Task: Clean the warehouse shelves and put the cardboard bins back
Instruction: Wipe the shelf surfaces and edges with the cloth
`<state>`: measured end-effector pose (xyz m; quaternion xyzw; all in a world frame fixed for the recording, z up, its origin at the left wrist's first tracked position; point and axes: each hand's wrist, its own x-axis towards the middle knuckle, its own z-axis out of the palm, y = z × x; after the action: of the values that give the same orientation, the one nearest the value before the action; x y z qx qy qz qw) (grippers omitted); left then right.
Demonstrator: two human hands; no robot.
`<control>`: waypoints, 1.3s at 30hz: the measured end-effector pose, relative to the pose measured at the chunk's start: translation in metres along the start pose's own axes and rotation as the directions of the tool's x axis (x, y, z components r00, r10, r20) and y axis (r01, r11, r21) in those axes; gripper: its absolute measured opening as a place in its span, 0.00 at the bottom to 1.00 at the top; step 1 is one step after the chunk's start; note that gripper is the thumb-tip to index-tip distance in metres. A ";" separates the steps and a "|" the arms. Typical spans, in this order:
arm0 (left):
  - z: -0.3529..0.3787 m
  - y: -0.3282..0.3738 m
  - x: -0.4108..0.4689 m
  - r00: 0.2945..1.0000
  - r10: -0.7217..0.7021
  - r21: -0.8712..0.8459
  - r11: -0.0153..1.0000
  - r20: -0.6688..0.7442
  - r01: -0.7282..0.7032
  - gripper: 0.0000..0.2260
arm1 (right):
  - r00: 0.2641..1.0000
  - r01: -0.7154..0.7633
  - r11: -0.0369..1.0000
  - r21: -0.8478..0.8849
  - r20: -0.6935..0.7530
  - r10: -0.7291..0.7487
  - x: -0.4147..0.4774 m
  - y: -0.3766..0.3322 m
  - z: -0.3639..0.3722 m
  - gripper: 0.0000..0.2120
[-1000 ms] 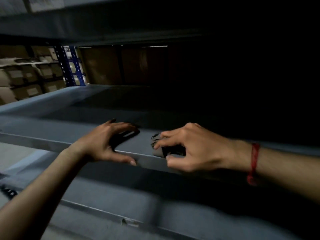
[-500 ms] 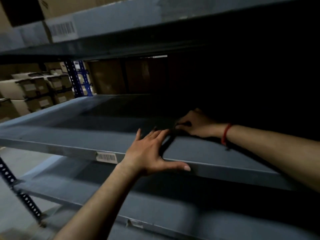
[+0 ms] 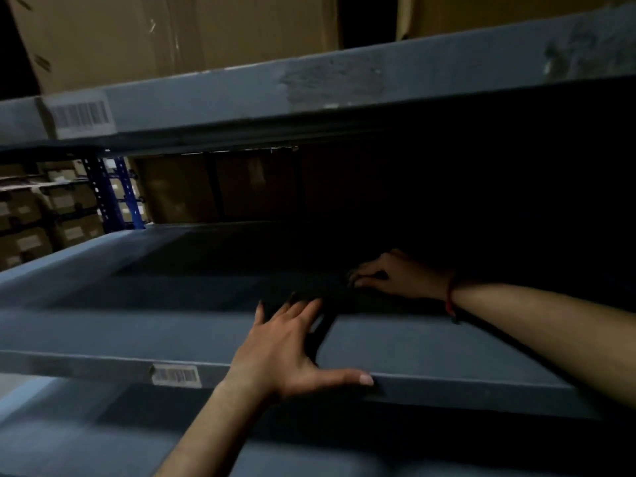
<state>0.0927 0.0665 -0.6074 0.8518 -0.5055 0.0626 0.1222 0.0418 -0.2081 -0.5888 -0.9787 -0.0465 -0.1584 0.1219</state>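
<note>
Both your hands are on the middle shelf, one flat, one deep in shadow.
Your left hand lies palm down by the front lip, fingers spread wide, thumb stretched along the edge. Your right arm reaches further in. The right hand touches the shelf with bent fingers, too dark to tell whether it holds anything. A cardboard bin stands on the upper shelf.

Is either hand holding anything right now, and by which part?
The left hand holds nothing; it lies flat, fingers spread, on the shelf. The right hand is in deep shadow farther back, so whether it grips anything cannot be told.
</note>
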 end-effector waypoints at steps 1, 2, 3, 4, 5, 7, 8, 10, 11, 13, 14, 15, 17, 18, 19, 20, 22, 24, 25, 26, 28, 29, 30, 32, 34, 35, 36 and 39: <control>-0.001 0.000 0.000 1.000 -0.002 0.014 1.000 0.012 0.002 0.60 | 0.999 -0.040 0.999 0.021 -0.009 0.040 0.005 0.012 0.001 0.12; -0.002 0.001 0.000 1.000 -0.004 0.028 1.000 0.024 0.003 0.61 | 0.998 -0.067 0.997 0.033 -0.008 0.068 0.009 0.018 0.001 0.11; -0.001 0.000 0.000 1.000 -0.007 0.033 0.999 0.030 0.006 0.61 | 0.996 -0.085 0.996 0.027 -0.008 0.085 0.012 0.021 0.002 0.11; -0.001 0.000 -0.001 0.999 -0.012 0.029 1.000 0.033 0.011 0.61 | 0.996 -0.093 0.996 0.012 -0.015 0.093 0.011 0.017 0.003 0.11; 0.000 0.000 -0.001 0.999 -0.017 0.021 1.000 0.034 0.016 0.61 | 0.996 -0.085 0.996 -0.003 -0.022 0.085 0.006 0.010 0.002 0.11; 0.001 0.000 -0.001 1.000 -0.008 0.010 1.000 0.023 0.008 0.61 | 0.999 -0.023 1.000 -0.014 -0.027 0.023 -0.014 -0.012 -0.002 0.11; 0.002 -0.001 -0.001 1.000 0.006 0.006 1.000 0.013 -0.006 0.61 | 1.000 0.014 1.000 -0.004 -0.015 -0.014 -0.030 -0.027 -0.004 0.11; 0.005 -0.001 -0.001 0.999 0.044 0.011 0.999 -0.025 -0.044 0.60 | 0.996 0.094 0.993 0.065 -0.001 -0.094 -0.069 -0.062 -0.008 0.11; 0.006 0.000 -0.002 0.996 0.064 0.023 0.998 -0.055 -0.063 0.59 | 0.990 0.142 0.986 0.092 -0.023 -0.141 -0.087 -0.075 -0.010 0.11; 0.008 0.002 -0.004 0.990 0.098 0.050 0.994 -0.106 -0.093 0.56 | 0.976 0.211 0.972 0.101 -0.076 -0.204 -0.112 -0.090 -0.012 0.12; 0.008 0.005 -0.004 0.988 0.111 0.054 0.993 -0.109 -0.105 0.55 | 0.974 0.221 0.970 0.105 -0.082 -0.213 -0.118 -0.091 -0.014 0.12; 0.008 0.011 -0.003 0.988 0.120 0.058 0.992 -0.094 -0.115 0.54 | 0.973 0.227 0.968 0.107 -0.067 -0.221 -0.119 -0.087 -0.016 0.12; 0.010 0.029 0.001 0.989 0.139 0.063 0.989 -0.060 -0.135 0.56 | 0.979 0.203 0.976 0.074 -0.004 -0.203 -0.106 -0.066 -0.020 0.12; 0.012 0.039 0.004 0.989 0.142 0.056 0.989 -0.050 -0.140 0.57 | 0.987 0.155 0.987 0.038 0.026 -0.156 -0.094 -0.050 -0.023 0.12; 0.014 0.047 0.006 0.990 0.138 0.046 0.990 -0.039 -0.137 0.57 | 0.996 0.084 0.996 0.001 0.043 -0.084 -0.083 -0.029 -0.026 0.12; 0.015 0.052 0.008 0.992 0.126 0.040 0.991 -0.027 -0.125 0.58 | 0.999 0.009 0.999 -0.032 0.040 -0.008 -0.073 -0.010 -0.028 0.12; 0.016 0.055 0.008 0.996 0.085 0.035 0.996 -0.006 -0.085 0.59 | 0.995 -0.101 0.994 -0.043 -0.014 0.100 -0.061 0.022 -0.028 0.12; 0.015 0.052 0.007 0.998 0.062 0.046 0.997 0.009 -0.062 0.59 | 0.987 -0.149 0.988 -0.033 -0.058 0.147 -0.057 0.032 -0.025 0.11; 0.015 0.051 0.006 0.998 0.058 0.056 0.997 0.011 -0.059 0.59 | 0.985 -0.161 0.986 -0.041 -0.061 0.158 -0.059 0.027 -0.026 0.11; 0.015 0.052 0.005 0.998 0.056 0.064 0.996 0.009 -0.056 0.59 | 0.986 -0.163 0.986 -0.046 -0.047 0.161 -0.065 0.017 -0.028 0.11; 0.017 0.053 0.005 0.998 0.056 0.077 0.995 -0.003 -0.056 0.58 | 0.994 -0.107 0.994 -0.009 0.024 0.107 -0.090 -0.005 -0.035 0.11; 0.018 0.053 0.005 0.998 0.056 0.081 0.995 -0.013 -0.055 0.58 | 0.997 -0.064 0.998 0.025 0.047 0.063 -0.108 -0.020 -0.038 0.11; 0.018 0.054 0.006 0.998 0.059 0.084 0.995 -0.024 -0.057 0.58 | 0.999 -0.020 0.998 0.053 0.046 0.017 -0.128 -0.034 -0.041 0.11; 0.019 0.055 0.008 0.997 0.071 0.079 0.995 -0.027 -0.068 0.58 | 0.998 0.054 0.994 0.096 0.027 -0.057 -0.162 -0.049 -0.045 0.11; 0.020 0.063 0.013 0.996 0.091 0.053 0.995 -0.010 -0.090 0.58 | 0.998 0.052 0.990 0.129 0.023 -0.056 -0.179 -0.046 -0.051 0.12; 0.020 0.070 0.015 0.994 0.111 0.040 0.993 0.001 -0.111 0.59 | 0.999 0.025 0.992 0.121 0.017 -0.027 -0.181 -0.041 -0.055 0.12; 0.021 0.078 0.019 0.990 0.137 0.028 0.990 0.017 -0.138 0.58 | 1.000 -0.017 0.995 0.099 0.004 0.016 -0.180 -0.032 -0.058 0.12; 0.023 0.098 0.025 0.977 0.206 -0.010 0.978 0.046 -0.206 0.57 | 0.980 -0.192 0.981 -0.007 -0.047 0.192 -0.168 0.006 -0.062 0.12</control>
<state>0.0183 -0.0059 -0.6093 0.7957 -0.5940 0.0537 0.1055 -0.1352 -0.2387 -0.5869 -0.9755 0.0518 -0.1686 0.1317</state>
